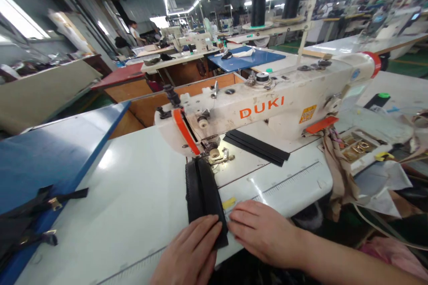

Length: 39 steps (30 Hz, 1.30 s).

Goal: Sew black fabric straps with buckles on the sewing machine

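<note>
A long black strap (200, 187) lies on the white sewing table (133, 196), its far end under the presser foot (219, 156) of a white DUKI sewing machine (267, 102). My left hand (192, 249) lies flat on the strap's near end, fingers stretched forward. My right hand (261, 231) rests flat on the table just right of the strap, its fingertips touching the strap's right edge. Neither hand grips anything.
More black strips (257, 147) lie under the machine's arm. Black straps with metal buckles (36, 213) sit on a blue table at left. A tray of metal fittings (357, 147), beige cloth and plastic bags crowd the right. Two black thread cones (259, 0) stand behind.
</note>
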Motion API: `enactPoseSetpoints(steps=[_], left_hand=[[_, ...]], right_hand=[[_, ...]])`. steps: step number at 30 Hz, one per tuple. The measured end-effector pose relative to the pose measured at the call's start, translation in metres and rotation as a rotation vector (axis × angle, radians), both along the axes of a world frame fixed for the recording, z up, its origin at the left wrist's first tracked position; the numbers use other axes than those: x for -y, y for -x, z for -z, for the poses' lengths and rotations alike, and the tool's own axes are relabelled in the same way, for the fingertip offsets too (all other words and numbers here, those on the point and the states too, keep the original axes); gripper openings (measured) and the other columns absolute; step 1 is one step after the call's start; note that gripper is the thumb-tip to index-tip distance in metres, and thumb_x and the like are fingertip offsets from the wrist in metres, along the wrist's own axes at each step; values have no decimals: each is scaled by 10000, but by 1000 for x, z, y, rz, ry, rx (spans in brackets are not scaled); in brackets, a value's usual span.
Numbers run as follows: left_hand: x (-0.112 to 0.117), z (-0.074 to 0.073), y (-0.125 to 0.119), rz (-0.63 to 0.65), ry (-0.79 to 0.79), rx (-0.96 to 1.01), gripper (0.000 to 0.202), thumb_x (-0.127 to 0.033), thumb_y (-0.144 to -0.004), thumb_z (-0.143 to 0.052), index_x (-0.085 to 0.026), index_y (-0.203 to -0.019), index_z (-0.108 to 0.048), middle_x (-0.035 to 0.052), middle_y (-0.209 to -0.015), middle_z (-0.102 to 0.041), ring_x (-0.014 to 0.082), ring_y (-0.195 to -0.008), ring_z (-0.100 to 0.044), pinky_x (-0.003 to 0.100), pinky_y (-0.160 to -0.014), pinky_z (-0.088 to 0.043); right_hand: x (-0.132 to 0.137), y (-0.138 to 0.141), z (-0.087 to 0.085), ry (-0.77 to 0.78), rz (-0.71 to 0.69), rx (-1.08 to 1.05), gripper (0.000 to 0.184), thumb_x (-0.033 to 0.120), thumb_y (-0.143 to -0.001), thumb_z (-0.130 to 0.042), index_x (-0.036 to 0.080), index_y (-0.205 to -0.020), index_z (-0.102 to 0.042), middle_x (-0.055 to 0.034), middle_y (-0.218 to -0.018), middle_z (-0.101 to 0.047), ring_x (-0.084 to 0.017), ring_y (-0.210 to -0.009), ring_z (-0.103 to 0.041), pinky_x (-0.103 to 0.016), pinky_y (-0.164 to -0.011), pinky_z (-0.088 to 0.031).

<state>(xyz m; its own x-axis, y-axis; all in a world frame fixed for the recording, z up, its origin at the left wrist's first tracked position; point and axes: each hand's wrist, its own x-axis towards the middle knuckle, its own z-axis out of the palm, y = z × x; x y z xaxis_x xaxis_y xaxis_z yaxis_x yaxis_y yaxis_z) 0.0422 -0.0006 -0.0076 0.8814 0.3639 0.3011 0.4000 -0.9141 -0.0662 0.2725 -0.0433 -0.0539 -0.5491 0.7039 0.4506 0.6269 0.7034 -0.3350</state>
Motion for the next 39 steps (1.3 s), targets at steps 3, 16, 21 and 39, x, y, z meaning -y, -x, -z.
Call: enactPoseSetpoints(steps=[3,16,21,39], left_hand=[[-20,2,-10,-137,32,-10,580,-56,-704,-411,-83,-1279,-487,133,-1311,-540,221,-1196,-513,366,-968,-500],[-74,14,-28,-255,-32,-104,488,-45,-735,-393,16,-1199,-532,216,-1293,-532,297,-1209,-501,414,-992,-464],[-78,16,-26,-231,-10,-127,493,-94,-739,-438,9,-1217,-505,225,-1286,-531,301,-1210,-498,420,-997,-453],[-47,15,-7,-189,-92,-136,563,-63,-729,-398,-39,-1289,-452,197,-1332,-504,269,-1216,-499,372,-929,-508]], right_hand=[[-3,0,0,28,-9,-17,308,254,-922,-469,128,-1196,-530,-77,-1188,-576,-193,-1139,-467,-343,-1028,-405],[-33,4,-19,-223,-137,268,192,197,-918,-448,122,-979,-614,-75,-1064,-613,-222,-1046,-513,-382,-1011,-398],[-48,10,-13,-199,-44,234,167,232,-911,-501,144,-1002,-610,-54,-1089,-615,-208,-1089,-496,-374,-1029,-384],[-18,40,-10,-142,-44,226,179,263,-859,-534,113,-872,-632,-126,-980,-607,-279,-1042,-506,-384,-937,-423]])
